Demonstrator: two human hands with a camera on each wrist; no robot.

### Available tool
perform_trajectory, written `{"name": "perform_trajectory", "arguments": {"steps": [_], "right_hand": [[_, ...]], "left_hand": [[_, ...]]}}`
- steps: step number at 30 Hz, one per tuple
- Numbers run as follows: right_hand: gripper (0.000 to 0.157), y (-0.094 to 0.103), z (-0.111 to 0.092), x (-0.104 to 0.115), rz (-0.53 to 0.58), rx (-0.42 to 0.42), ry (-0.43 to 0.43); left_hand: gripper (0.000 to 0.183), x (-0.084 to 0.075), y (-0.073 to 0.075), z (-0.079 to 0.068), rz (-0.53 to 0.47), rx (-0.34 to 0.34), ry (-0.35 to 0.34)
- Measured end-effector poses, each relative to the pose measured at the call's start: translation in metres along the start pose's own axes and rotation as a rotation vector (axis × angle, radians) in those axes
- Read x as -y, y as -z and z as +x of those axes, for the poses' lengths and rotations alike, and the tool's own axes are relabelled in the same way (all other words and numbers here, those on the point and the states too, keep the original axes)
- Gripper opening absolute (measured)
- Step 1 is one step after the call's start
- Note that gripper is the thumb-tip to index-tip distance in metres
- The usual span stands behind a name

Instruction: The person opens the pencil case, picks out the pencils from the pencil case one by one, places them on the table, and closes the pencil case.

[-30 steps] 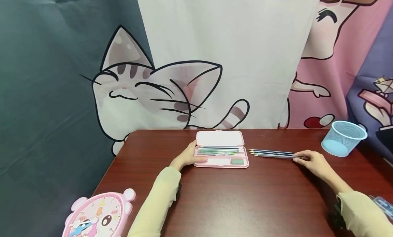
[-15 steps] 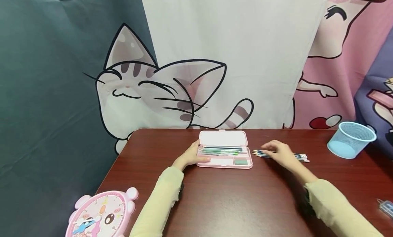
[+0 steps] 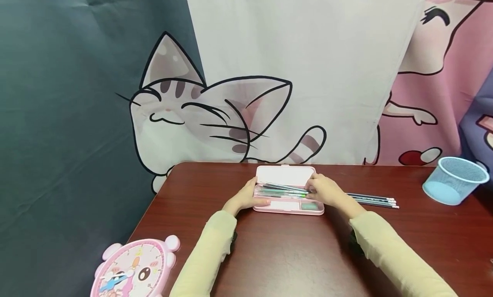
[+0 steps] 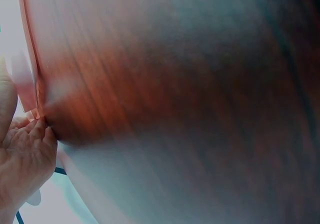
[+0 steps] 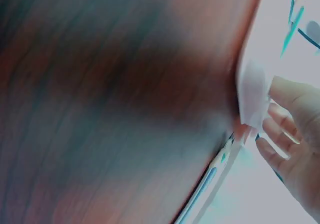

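A pink pencil case lies open on the table, its lid tilted back. Pencils and green pens fill its rear compartment; a green eraser sits at the front right. My left hand grips the case's left end, thumb over the front part. At the right end, my right hand pinches the end of a dark pencil, which slants across the others. Its fingertips are partly hidden in the head view. The right wrist view shows my right hand curled at the case's end.
Several dark pencils with white ends lie side by side on the table, right of the case, partly behind the right hand. A blue mesh pencil cup stands far right. A pink clock is at the front left. A cartoon curtain hangs behind.
My right hand has left the pencils on the table and moved left to the case, where a dark pencil now slants. My left hand keeps its grip. The view has shifted slightly.
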State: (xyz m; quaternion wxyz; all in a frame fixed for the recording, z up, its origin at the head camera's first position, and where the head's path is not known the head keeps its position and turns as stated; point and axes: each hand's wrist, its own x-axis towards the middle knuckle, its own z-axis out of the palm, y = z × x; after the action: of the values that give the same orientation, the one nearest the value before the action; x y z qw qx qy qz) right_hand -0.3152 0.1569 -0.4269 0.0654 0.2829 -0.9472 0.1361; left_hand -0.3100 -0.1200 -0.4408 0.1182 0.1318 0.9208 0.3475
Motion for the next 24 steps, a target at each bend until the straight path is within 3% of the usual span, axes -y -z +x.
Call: {"name": "perform_trajectory", "arguments": {"steps": [4, 8, 14, 19, 24], "right_hand": [[0.01, 0.0, -0.006, -0.003, -0.003, -0.025, 0.037], [0.006, -0.001, -0.012, -0.011, 0.122, -0.091, 0.034], [0.009, 0.005, -0.026, -0.026, 0.295, -0.265, 0.047], [0.011, 0.02, -0.053, -0.046, 0.31, -0.335, 0.04], [0.012, 0.038, -0.093, -0.074, 0.269, -0.361, -0.031]], "left_hand": [[0.099, -0.004, -0.002, 0.0, -0.018, 0.008, -0.001], [0.1, -0.005, -0.003, 0.0, -0.019, 0.005, -0.001], [0.1, -0.004, -0.005, 0.0, -0.007, 0.0, -0.011], [0.1, -0.002, -0.003, -0.001, -0.011, -0.006, 0.0], [0.1, 0.0, 0.0, -0.002, -0.007, -0.005, 0.008]]}}
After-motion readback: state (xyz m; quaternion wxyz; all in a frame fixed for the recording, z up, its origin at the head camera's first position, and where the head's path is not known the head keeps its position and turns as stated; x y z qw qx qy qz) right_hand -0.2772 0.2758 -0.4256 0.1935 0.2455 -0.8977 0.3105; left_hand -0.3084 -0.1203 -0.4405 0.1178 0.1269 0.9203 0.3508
